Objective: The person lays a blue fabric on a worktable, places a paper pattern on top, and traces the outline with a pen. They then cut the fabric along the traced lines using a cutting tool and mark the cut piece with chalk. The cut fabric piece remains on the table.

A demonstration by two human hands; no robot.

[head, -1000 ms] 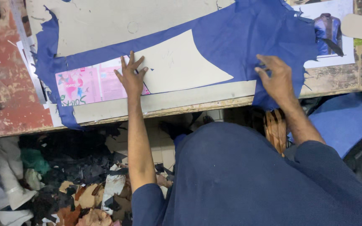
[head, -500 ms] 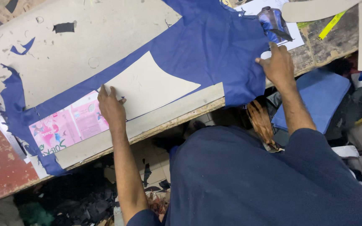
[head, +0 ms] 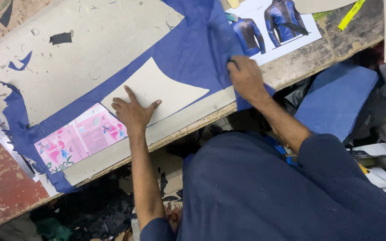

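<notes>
My left hand (head: 132,113) lies flat, fingers spread, on the near edge of a cream card pattern piece (head: 157,87). The pattern rests on a large sheet of blue leather (head: 193,53) spread over the worktable (head: 81,40). My right hand (head: 245,78) is closed on the leather's right edge near the table's front, pinching a fold of it. A pink printed card (head: 79,140) lies under the leather's cut-out edge, just left of my left hand.
A printed sheet showing blue jackets (head: 275,22) lies at the table's back right, beside a yellow tape measure (head: 349,15). A metal ruler (head: 3,138) lies at the left. A blue foam pad (head: 331,100) and leather scraps (head: 90,214) sit below the table edge.
The view has shifted and tilted. My right hand has moved left along the leather's edge, off the jacket picture. My left hand has slid onto the pattern piece and flattened.
</notes>
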